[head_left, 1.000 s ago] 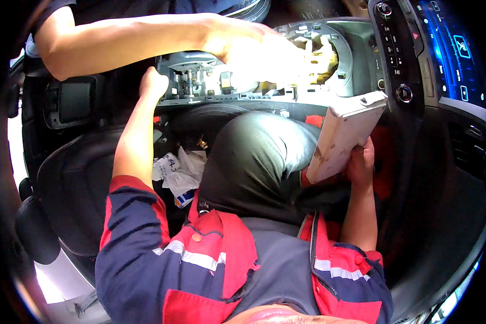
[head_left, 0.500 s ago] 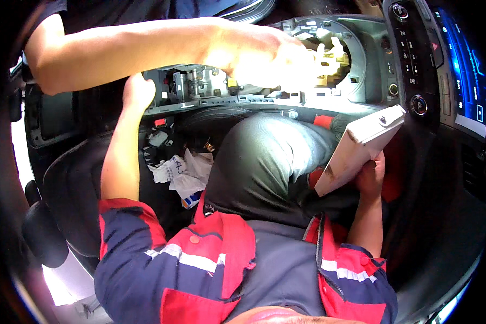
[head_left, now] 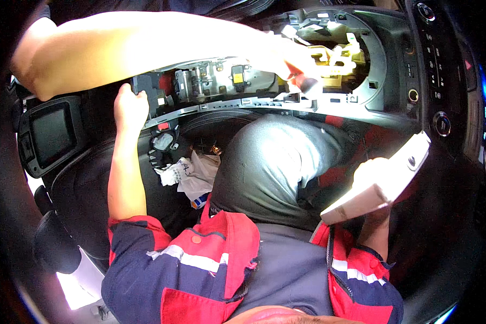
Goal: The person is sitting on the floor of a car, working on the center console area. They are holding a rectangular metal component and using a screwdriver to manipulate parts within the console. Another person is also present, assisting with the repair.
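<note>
My left hand [head_left: 130, 108] is closed at the left end of the opened centre console [head_left: 237, 102], its thumb up against a dark panel edge [head_left: 142, 86]. Part of its grip is hidden. In my right hand [head_left: 368, 168] is a flat white box-like case [head_left: 375, 191] with a small dark round spot near one end. It is held tilted over the right side of my lap, and my fingers show behind it. A co-worker's bare arm [head_left: 146, 43] stretches across from the left. That person's hand [head_left: 299, 67], washed out by bright light, is beside a yellow part [head_left: 337, 65] inside the console.
Crumpled white paper or plastic [head_left: 197, 173] lies on the dark seat to my left, near a seat-belt buckle [head_left: 163, 135]. A button panel with knobs [head_left: 440, 81] stands at the far right. A dark framed screen [head_left: 51, 129] is at the left.
The white case has swung to a flatter tilt, and my right hand now shows above its far edge. The whole view has shifted, moving the lit screen mostly out of sight.
</note>
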`<state>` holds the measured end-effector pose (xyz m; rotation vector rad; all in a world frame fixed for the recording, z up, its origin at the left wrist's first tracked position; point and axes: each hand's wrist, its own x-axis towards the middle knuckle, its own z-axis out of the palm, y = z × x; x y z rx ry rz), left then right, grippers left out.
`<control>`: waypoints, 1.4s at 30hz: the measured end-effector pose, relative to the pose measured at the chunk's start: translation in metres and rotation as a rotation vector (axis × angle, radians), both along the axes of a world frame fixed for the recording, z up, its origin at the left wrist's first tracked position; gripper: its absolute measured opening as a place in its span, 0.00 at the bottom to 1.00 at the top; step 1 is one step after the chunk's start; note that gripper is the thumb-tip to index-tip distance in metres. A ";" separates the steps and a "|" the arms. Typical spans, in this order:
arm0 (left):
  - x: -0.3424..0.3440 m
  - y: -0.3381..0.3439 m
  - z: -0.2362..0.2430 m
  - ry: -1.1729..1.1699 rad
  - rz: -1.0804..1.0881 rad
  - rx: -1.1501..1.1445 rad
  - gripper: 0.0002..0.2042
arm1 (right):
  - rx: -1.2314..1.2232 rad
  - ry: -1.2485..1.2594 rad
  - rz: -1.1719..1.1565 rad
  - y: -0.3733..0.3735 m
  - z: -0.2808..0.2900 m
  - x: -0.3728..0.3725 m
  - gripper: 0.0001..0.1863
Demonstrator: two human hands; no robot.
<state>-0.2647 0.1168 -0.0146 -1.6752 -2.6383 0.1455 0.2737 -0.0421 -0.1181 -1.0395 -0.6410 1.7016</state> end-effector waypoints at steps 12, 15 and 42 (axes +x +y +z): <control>-0.014 -0.004 0.005 0.000 -0.179 0.048 0.16 | -0.099 -0.017 0.011 0.008 0.012 -0.002 0.25; -0.003 -0.004 0.008 -0.028 -0.036 0.018 0.13 | -0.033 -0.061 0.046 0.008 0.008 0.002 0.28; 0.014 -0.009 -0.072 -0.008 -0.024 0.091 0.27 | 0.075 -0.150 0.082 0.034 0.043 -0.030 0.35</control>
